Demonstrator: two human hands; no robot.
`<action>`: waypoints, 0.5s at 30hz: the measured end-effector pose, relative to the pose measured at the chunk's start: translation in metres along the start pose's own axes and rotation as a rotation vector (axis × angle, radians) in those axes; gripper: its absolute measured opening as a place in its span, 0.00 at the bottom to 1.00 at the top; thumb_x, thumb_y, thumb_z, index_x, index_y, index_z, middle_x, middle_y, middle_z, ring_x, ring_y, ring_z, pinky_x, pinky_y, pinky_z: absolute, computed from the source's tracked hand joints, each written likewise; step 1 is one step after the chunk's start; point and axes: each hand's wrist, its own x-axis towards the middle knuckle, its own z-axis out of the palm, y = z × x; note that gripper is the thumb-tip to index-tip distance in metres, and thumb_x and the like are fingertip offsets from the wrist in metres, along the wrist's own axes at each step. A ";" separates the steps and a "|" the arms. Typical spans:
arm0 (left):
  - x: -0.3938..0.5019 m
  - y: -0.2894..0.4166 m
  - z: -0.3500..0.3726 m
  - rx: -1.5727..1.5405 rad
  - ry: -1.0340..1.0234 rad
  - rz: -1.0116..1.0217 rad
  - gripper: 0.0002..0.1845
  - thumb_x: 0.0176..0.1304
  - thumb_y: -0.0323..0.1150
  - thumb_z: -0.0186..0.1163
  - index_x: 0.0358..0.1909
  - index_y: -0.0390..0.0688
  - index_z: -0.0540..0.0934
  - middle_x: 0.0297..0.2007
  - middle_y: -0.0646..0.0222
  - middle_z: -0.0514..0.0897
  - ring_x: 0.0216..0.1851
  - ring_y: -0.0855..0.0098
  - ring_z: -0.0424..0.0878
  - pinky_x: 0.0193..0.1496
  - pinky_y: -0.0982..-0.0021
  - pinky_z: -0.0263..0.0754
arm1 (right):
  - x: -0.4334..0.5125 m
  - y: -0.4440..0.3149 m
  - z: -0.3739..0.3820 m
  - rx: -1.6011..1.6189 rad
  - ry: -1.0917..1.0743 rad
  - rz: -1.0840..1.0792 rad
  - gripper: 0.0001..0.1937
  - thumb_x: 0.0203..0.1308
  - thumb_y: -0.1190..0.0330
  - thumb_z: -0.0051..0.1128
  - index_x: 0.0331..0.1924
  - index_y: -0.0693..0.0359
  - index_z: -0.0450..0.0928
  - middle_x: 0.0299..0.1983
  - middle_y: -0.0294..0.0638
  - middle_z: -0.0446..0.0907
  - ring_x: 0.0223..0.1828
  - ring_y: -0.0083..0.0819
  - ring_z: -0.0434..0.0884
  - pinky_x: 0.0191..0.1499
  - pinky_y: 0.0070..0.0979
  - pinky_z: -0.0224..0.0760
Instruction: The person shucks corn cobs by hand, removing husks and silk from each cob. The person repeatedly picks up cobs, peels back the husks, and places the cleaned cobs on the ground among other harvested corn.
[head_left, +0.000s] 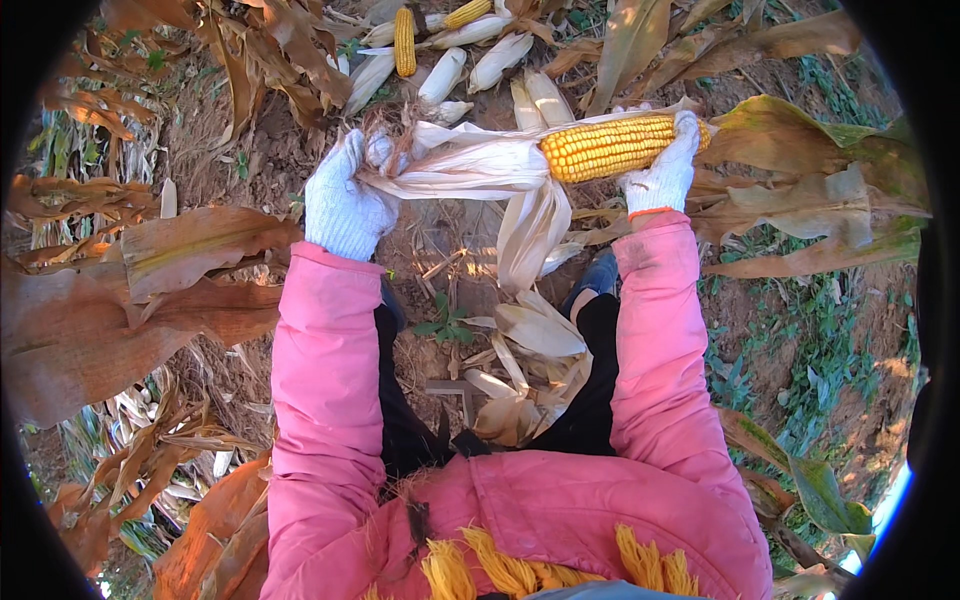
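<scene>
In white knitted gloves, both my hands hold one ear of corn in front of me. My right hand (667, 165) grips the bare yellow cob (611, 150) near its right end. The pale husk (480, 165) is peeled back from the kernels and stretches leftward, still joined to the cob. Its gathered end, with brown silk, is in the fist of my left hand (352, 195). A loose husk leaf (532, 236) droops below the cob. The fingers of my right hand are partly hidden behind the ear.
Several ears in husk (442, 75) lie on the soil ahead, with a husked yellow cob (405, 41) and another cob (466, 13) beside them. Discarded husks (536, 337) lie between my feet. Dry corn leaves (150, 300) crowd in from the left, others (810, 187) from the right.
</scene>
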 end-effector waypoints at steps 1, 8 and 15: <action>0.004 0.004 -0.008 -0.077 -0.051 -0.039 0.10 0.73 0.31 0.50 0.48 0.36 0.74 0.48 0.53 0.80 0.51 0.51 0.80 0.62 0.41 0.71 | -0.001 -0.001 0.000 0.002 -0.015 -0.025 0.22 0.64 0.54 0.54 0.53 0.61 0.69 0.46 0.47 0.77 0.52 0.49 0.79 0.56 0.50 0.76; -0.016 -0.006 0.020 0.845 0.405 0.509 0.20 0.72 0.44 0.55 0.48 0.35 0.75 0.45 0.56 0.83 0.45 0.62 0.83 0.48 0.56 0.82 | -0.022 0.013 0.016 -0.010 0.030 -0.372 0.30 0.59 0.66 0.66 0.61 0.63 0.61 0.49 0.40 0.76 0.48 0.31 0.79 0.52 0.32 0.75; -0.031 -0.105 0.053 0.257 -0.069 -0.764 0.33 0.70 0.60 0.48 0.60 0.41 0.72 0.53 0.53 0.80 0.52 0.56 0.81 0.55 0.51 0.78 | -0.096 0.045 0.022 -0.578 -0.420 -0.350 0.28 0.63 0.74 0.62 0.62 0.63 0.59 0.51 0.42 0.78 0.52 0.29 0.79 0.57 0.29 0.74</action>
